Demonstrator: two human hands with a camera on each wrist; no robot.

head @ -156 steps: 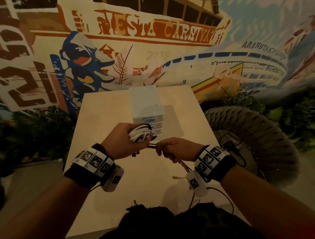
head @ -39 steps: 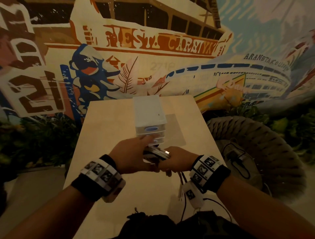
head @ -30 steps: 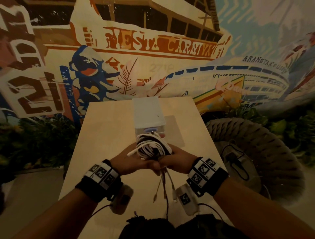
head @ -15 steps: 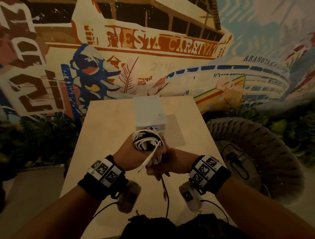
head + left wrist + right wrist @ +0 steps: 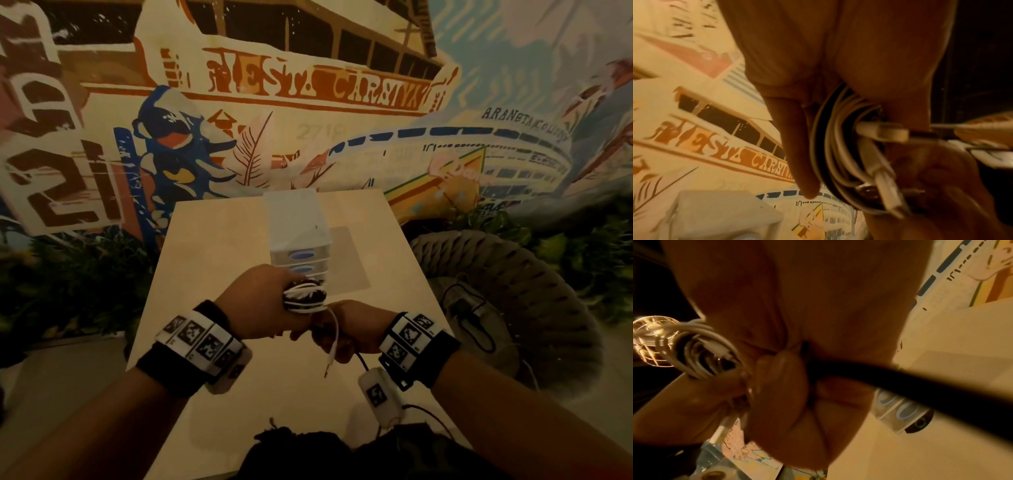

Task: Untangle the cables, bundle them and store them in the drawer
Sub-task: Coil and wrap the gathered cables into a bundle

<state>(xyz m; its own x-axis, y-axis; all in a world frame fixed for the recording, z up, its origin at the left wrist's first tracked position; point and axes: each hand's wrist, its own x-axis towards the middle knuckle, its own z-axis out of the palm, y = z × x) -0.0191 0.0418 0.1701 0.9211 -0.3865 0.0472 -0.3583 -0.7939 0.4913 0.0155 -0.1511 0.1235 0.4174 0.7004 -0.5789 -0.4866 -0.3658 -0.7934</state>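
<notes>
Two hands at frame centre: left hand (image 5: pixel 260 305) grips the coil of cables (image 5: pixel 305 299), right hand (image 5: pixel 346 330) pinches a black cable (image 5: pixel 900 386). Loose white end (image 5: pixel 330 346) dangles; slack grip could unravel the coil. Drawer unit (image 5: pixel 298 236) just behind, drawers look closed. Right fingers mostly hidden, wrist views blurred.

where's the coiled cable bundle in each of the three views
Head: the cable bundle sits centre frame, gripped by the left hand, just in front of the drawer unit.
Left wrist: the cable bundle fills centre-right, looped beside the fingers.
Right wrist: the cable bundle is at the left edge.
Shared landmark: the drawer unit, at bottom left in the left wrist view and right of centre in the right wrist view.
</notes>
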